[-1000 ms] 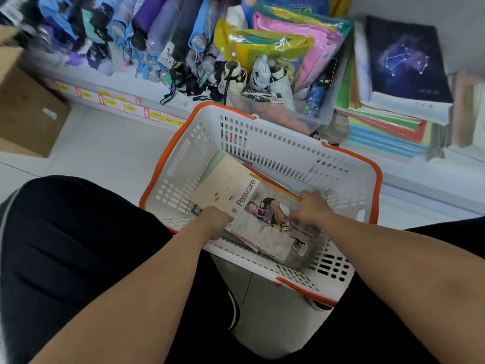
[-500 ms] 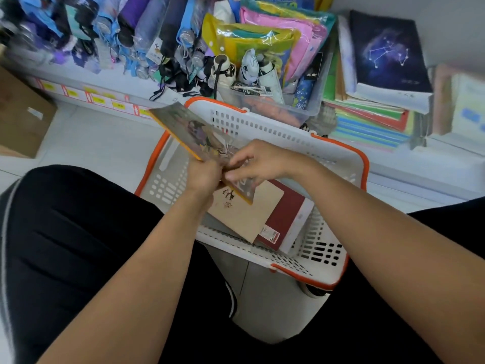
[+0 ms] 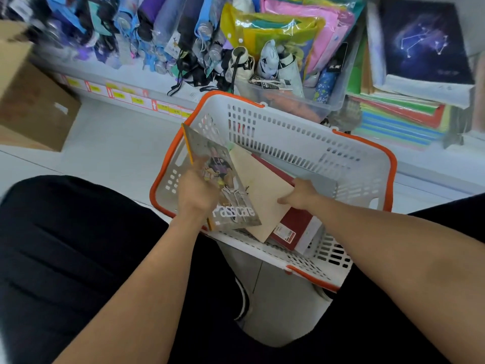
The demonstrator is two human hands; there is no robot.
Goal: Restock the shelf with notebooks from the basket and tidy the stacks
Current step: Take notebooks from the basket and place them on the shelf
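A: Nearest, at the bottom?

B: Two bare forearms reaching forward over black-clad knees, a strip of pale floor [image 3: 278, 306] between.

A: And the left hand?

B: Left hand [image 3: 195, 195] curled tight round the near left edge of an illustrated notebook [image 3: 223, 185], thumb over the cover. Held tilted, lifted above the basket's left side. Greyish glossy cover with a cartoon figure and white lettering reading "Passcare" near the hand; yellow-orange spine along the left edge.

A: The right hand?

B: Just right of that, right hand [image 3: 301, 194] pinching the right edge of a tan notebook [image 3: 258, 190], fingers bent, thumb underneath out of sight. Plain kraft-coloured cover with a small dark mark, tucked partly under the illustrated one.

A: Beneath the hands?

B: A dark red notebook [image 3: 294, 227] lying on the basket bottom, white label at its near corner, touching the tan one above. White slotted plastic basket [image 3: 288, 135] with orange rim, standing on the floor between the knees.

A: Beyond the basket?

B: Low white shelf [image 3: 162, 85] with yellow price tags along its edge. Past the left hand, hanging folded umbrellas [image 3: 147, 30]; straight ahead, a clear bin [image 3: 330, 101] of coloured pouches. Beyond the right hand, a notebook stack [image 3: 401, 114] in many colours, topped by a dark constellation-cover book [image 3: 425, 43]. Far left, a cardboard box [image 3: 31, 101].
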